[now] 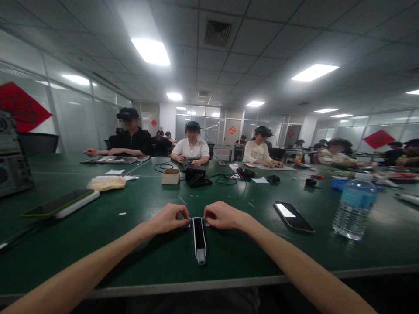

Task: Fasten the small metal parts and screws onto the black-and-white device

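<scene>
A narrow black and white device (199,237) lies lengthwise on the green table (147,257), pointing toward me. My left hand (170,217) pinches the left side of its far end, fingers curled closed. My right hand (222,215) pinches the right side of the same end, also closed. Both forearms rest low over the table's near edge. What exactly the fingertips grip at that end is too small to make out.
A black phone (293,216) and a water bottle (354,208) lie to the right. A phone on a white pad (62,203) sits left, with a computer case (11,159) behind it. A small cardboard box (170,176), cables and several seated people are across the table.
</scene>
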`<state>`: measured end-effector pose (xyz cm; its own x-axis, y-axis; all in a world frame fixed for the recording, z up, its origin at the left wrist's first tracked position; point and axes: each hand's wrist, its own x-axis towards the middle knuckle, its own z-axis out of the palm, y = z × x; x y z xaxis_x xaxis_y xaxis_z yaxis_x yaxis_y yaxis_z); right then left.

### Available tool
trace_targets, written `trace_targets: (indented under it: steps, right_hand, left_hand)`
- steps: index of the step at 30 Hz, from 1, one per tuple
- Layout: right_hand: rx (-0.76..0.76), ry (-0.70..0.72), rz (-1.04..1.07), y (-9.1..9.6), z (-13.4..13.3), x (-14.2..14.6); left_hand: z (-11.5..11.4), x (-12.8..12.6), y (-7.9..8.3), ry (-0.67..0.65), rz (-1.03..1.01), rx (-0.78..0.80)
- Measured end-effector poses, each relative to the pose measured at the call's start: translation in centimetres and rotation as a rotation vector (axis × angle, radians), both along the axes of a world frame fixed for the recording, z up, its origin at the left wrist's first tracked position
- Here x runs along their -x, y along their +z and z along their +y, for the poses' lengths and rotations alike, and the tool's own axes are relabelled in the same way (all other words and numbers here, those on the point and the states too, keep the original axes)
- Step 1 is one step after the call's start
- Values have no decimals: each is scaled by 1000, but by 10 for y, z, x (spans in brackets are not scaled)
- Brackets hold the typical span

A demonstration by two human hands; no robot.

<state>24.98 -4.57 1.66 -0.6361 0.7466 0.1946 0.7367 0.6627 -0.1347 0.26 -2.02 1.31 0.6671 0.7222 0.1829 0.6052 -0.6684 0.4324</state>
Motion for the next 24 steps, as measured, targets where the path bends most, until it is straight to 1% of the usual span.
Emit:
trace_targets:
  steps: [10,15,24]
  right_hand:
    - [17,-13,-14,4,-3,2]
    - [6,-19,-28,3,-4,3]
    - [8,-25,-30,3,-5,5]
  left_hand:
    - [-1,-2,-2,34,-34,4]
    - [-1,-2,-5,17,-64,13]
    - [-4,-2,-3,-10,-93,1]
